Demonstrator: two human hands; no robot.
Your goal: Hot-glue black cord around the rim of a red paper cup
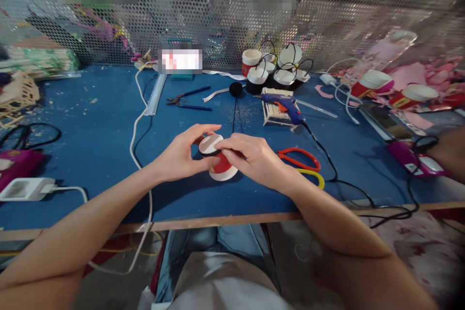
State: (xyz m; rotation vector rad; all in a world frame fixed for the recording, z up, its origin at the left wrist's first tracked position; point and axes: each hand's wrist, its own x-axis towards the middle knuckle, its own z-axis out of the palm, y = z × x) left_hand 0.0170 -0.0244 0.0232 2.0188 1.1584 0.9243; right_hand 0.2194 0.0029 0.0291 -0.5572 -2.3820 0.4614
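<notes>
Nearest you, the blue tabletop (109,155) ends in a bare wooden edge (225,221). Just beyond it, between your hands, stands a red-and-white paper cup (224,168), slightly tapered, its wider white end on the table and a flat pale disc facing up, with a black band beneath that disc. Your left hand (187,150) holds the cup in a curved grip, thumb on the near side and fingers around the far side. Your right hand (254,155) is drawn in narrow, fingertips touching the disc's edge; you cannot tell whether they pinch anything.

Smooth plastic loop handles (301,159), one red and one yellow, lie beside your right forearm. Farther out, a blue glue gun (286,105) rests on a small rack (278,118) of pale sticks. Left of it sit a round black ball (236,89) with a thin black cord (235,116) running towards your hands, and blue-handled pliers (191,99), jaws apart.

Behind these, black-wrapped cups (285,79) with arched cord handles show white interiors, next to a red cup (250,60). At the back stands a perforated metal screen (218,14).
</notes>
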